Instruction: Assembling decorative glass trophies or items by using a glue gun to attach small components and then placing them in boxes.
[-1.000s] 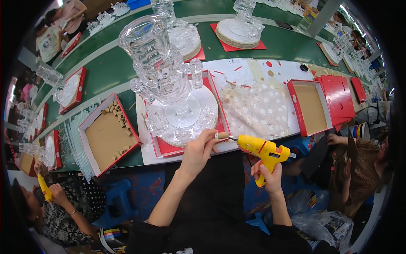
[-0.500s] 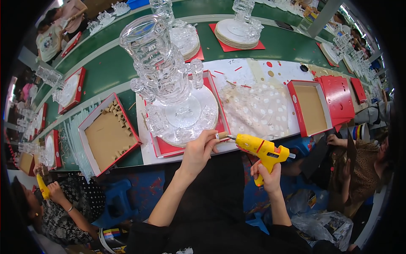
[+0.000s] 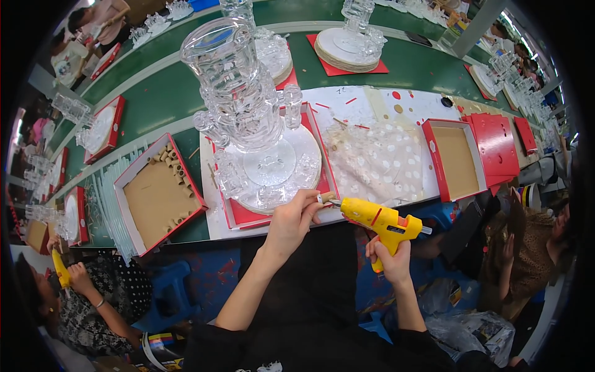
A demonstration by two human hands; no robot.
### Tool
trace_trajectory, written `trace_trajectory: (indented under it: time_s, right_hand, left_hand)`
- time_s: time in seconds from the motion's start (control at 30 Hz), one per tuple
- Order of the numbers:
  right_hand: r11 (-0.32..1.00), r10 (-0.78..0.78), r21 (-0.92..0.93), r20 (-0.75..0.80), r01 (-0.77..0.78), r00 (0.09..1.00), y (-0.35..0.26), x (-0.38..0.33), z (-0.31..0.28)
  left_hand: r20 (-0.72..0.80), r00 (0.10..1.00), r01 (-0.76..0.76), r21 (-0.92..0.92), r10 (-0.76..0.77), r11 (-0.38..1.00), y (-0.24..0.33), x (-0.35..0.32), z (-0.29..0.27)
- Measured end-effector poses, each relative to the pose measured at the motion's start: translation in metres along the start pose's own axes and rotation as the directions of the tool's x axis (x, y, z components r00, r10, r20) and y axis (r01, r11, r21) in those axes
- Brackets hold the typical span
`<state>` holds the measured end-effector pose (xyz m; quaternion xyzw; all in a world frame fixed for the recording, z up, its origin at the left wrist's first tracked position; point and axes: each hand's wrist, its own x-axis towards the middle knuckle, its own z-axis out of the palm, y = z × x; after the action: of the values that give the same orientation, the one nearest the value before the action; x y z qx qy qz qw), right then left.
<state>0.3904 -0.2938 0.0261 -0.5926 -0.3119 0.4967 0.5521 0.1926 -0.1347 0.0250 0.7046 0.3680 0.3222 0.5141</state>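
My left hand (image 3: 291, 222) pinches a short brown cardboard tube (image 3: 326, 196) at the table's near edge. Wrapped round the handle of a yellow hot glue gun (image 3: 381, 220) is my right hand (image 3: 393, 255). The gun's nozzle points left and meets the tube's end, or nearly so; I cannot tell whether glue is coming out. Just beyond my left hand, a tall clear plastic tower (image 3: 238, 93) stands upright on a round white base (image 3: 304, 149). That base rests in a shallow red box (image 3: 328, 162).
To the left, a red-rimmed box (image 3: 149, 208) holds several cardboard tubes beside clear glue sticks (image 3: 111, 198). A spotted cloth (image 3: 378, 164) and an open red box (image 3: 455, 155) lie to the right. Co-workers sit on both sides; the left one holds a yellow glue gun (image 3: 61, 270).
The glue gun has shifted slightly left, bringing its nozzle further onto the tube's end. My left hand keeps its pinch in nearly the same place.
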Motion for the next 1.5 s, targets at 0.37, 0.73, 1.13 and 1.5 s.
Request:
trace_trajectory:
  time_s: [0.37,0.73,1.13,1.5]
  right_hand:
    - [0.994,-0.107,0.010,-0.153,0.110,0.982,-0.003,0.020,-0.011]
    - [0.966,-0.253,-0.021,-0.275,0.257,0.928,0.000,0.112,-0.023]
    - [0.972,-0.204,0.056,-0.281,0.229,0.938,0.002,0.126,-0.023]
    - [0.978,-0.201,-0.004,-0.281,0.208,0.939,0.005,0.125,-0.023]
  left_hand:
    - [-0.054,0.999,0.003,0.064,0.000,0.998,0.004,0.001,0.004]
    - [0.048,0.997,0.026,0.597,-0.068,0.802,0.020,0.016,0.012]
    - [0.196,0.973,-0.045,0.674,-0.120,0.738,0.025,0.030,0.016]
    - [0.236,0.972,-0.154,0.702,-0.023,0.695,0.016,0.025,0.016]
